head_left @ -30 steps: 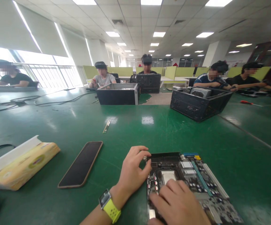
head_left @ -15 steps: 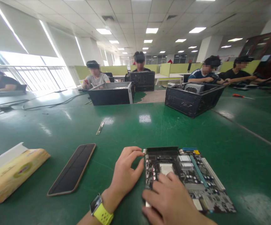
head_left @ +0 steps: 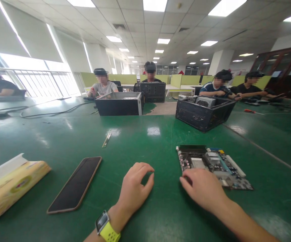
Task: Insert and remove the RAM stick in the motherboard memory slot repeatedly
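Note:
A dark motherboard [head_left: 238, 183] lies flat on the green table, right of centre. Its pale processor socket area, memory slots and blue and white slots face up. My right hand [head_left: 203, 186] is at its near left edge, fingers bent over that edge and hiding part of it, the thumb beside it. Left of the board, my left hand [head_left: 136, 185] rests on the table with nothing in it. Its fingers curve loosely, the thumb a little apart from the forefinger. A yellow-green watch [head_left: 107, 227] is on the left wrist.
A phone [head_left: 76, 185] and a yellow tissue pack [head_left: 16, 188] lie to the left. Further back are a memory stick [head_left: 107, 140], two open computer cases [head_left: 120, 107] [head_left: 201, 116], cables [head_left: 49, 112] and a screwdriver [head_left: 253, 111]. Several people sit around the far side.
The motherboard has slid away from me and to the right, with my right hand moving along with it. My left hand has stayed nearly in place, now well apart from the board.

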Tool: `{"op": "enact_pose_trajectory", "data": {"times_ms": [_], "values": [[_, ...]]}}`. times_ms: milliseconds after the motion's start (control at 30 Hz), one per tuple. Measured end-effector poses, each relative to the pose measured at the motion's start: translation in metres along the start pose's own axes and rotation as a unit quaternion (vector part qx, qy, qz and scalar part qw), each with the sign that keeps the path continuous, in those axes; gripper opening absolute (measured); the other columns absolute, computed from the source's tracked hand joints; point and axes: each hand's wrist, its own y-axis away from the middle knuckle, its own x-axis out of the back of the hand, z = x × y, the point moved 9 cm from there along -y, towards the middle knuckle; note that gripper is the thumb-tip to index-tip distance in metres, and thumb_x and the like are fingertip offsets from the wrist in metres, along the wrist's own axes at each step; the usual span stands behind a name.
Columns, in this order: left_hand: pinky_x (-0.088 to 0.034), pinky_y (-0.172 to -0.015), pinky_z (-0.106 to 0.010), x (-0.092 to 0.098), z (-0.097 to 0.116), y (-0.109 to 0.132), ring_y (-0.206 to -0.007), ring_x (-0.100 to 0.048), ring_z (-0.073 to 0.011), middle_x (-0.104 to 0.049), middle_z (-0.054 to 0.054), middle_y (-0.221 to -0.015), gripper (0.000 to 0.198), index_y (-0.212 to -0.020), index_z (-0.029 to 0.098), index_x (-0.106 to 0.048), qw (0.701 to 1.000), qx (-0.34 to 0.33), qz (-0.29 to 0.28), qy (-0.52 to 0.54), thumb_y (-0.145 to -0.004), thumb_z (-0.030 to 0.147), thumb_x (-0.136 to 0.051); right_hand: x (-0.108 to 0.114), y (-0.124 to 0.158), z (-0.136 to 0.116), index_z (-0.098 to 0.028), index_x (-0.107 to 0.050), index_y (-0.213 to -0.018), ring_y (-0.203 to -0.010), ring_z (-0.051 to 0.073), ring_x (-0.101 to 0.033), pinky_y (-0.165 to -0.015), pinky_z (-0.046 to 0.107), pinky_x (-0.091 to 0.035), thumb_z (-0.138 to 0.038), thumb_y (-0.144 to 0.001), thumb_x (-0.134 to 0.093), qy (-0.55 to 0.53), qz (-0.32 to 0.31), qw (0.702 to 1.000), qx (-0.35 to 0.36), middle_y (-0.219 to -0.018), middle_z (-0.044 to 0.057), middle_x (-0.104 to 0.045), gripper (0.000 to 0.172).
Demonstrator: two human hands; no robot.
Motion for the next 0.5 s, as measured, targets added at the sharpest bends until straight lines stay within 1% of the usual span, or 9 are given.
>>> {"op": "enact_pose_trajectory", "data": {"times_ms": [67, 100, 133, 200, 267, 300, 333, 400, 500], "values": [[-0.049, -0.08, -0.033, -0.002, -0.001, 0.0, -0.088, -0.059, -0.019, -0.063, -0.004, -0.09, 0.011, -0.089, 0.021, -0.06, 1.0, 0.007, -0.01, -0.005, -0.084, 0.016, -0.051, -0.004, 0.017, -0.04, -0.026, -0.071, -0.086, -0.064, 0.017, -0.064, -0.061, 0.028, -0.044, -0.036, -0.084, -0.052, -0.137, -0.059, 0.984, 0.099, -0.07, 0.0, -0.072, 0.022], [-0.049, -0.081, -0.034, -0.002, -0.002, 0.0, -0.09, -0.058, -0.0195, -0.063, -0.005, -0.092, 0.012, -0.09, 0.021, -0.059, 1.0, 0.01, -0.012, -0.01, -0.083, 0.015, -0.052, -0.002, 0.025, -0.055, -0.028, -0.071, -0.092, -0.062, 0.015, -0.064, -0.061, 0.026, -0.045, -0.036, -0.084, -0.054, -0.202, -0.081, 0.966, 0.139, -0.069, -0.003, -0.072, 0.021], [-0.048, -0.082, -0.035, -0.002, -0.003, -0.001, -0.093, -0.058, -0.0203, -0.062, -0.005, -0.095, 0.013, -0.091, 0.021, -0.059, 1.0, 0.013, -0.014, -0.017, -0.082, 0.015, -0.053, 0.002, 0.028, -0.061, -0.029, -0.07, -0.097, -0.062, 0.013, -0.064, -0.062, 0.024, -0.046, -0.036, -0.084, -0.054, -0.25, -0.082, 0.951, 0.161, -0.07, -0.005, -0.072, 0.021], [-0.047, -0.086, -0.038, -0.004, -0.006, -0.001, -0.099, -0.056, -0.0224, -0.06, -0.006, -0.103, 0.017, -0.094, 0.022, -0.057, 0.999, 0.022, -0.024, -0.036, -0.078, 0.015, -0.056, 0.013, 0.023, -0.049, -0.029, -0.068, -0.103, -0.072, 0.014, -0.066, -0.071, 0.025, -0.049, -0.036, -0.086, -0.052, -0.285, -0.025, 0.946, 0.149, -0.083, -0.004, -0.074, 0.024], [-0.047, -0.088, -0.04, -0.007, -0.01, -0.001, -0.102, -0.055, -0.0238, -0.059, -0.006, -0.108, 0.02, -0.093, 0.022, -0.055, 0.997, 0.038, -0.044, -0.056, -0.075, 0.015, -0.058, 0.02, 0.007, -0.019, -0.025, -0.067, -0.106, -0.093, 0.018, -0.064, -0.086, 0.032, -0.048, -0.037, -0.088, -0.048, -0.259, 0.058, 0.959, 0.102, -0.103, 0.002, -0.071, 0.029], [-0.047, -0.088, -0.041, -0.01, -0.013, -0.001, -0.102, -0.055, -0.024, -0.059, -0.006, -0.108, 0.02, -0.093, 0.021, -0.053, 0.995, 0.049, -0.056, -0.063, -0.075, 0.015, -0.059, 0.019, -0.002, -0.004, -0.023, -0.065, -0.111, -0.105, 0.02, -0.06, -0.094, 0.036, -0.045, -0.037, -0.088, -0.047, -0.239, 0.082, 0.964, 0.084, -0.114, 0.004, -0.067, 0.032], [-0.047, -0.087, -0.041, -0.011, -0.015, 0.0, -0.1, -0.056, -0.0239, -0.06, -0.006, -0.106, 0.02, -0.092, 0.021, -0.052, 0.994, 0.06, -0.064, -0.069, -0.075, 0.016, -0.059, 0.014, -0.011, 0.007, -0.021, -0.062, -0.117, -0.114, 0.022, -0.055, -0.1, 0.04, -0.041, -0.038, -0.088, -0.047, -0.222, 0.089, 0.968, 0.078, -0.122, 0.007, -0.063, 0.037], [-0.049, -0.083, -0.04, -0.013, -0.019, 0.002, -0.094, -0.059, -0.0233, -0.061, -0.005, -0.101, 0.022, -0.095, 0.021, -0.05, 0.991, 0.084, -0.072, -0.076, -0.075, 0.018, -0.058, -0.003, -0.026, 0.02, -0.019, -0.053, -0.129, -0.127, 0.025, -0.043, -0.106, 0.046, -0.033, -0.041, -0.087, -0.047, -0.195, 0.063, 0.975, 0.083, -0.134, 0.009, -0.053, 0.047], [-0.051, -0.079, -0.039, -0.013, -0.023, 0.003, -0.089, -0.062, -0.0231, -0.062, -0.005, -0.097, 0.032, -0.105, 0.021, -0.048, 0.989, 0.111, -0.07, -0.073, -0.075, 0.022, -0.06, -0.026, -0.037, 0.021, -0.019, -0.049, -0.132, -0.132, 0.026, -0.036, -0.109, 0.05, -0.026, -0.044, -0.087, -0.046, -0.163, -0.002, 0.982, 0.096, -0.139, 0.009, -0.048, 0.051]]}}
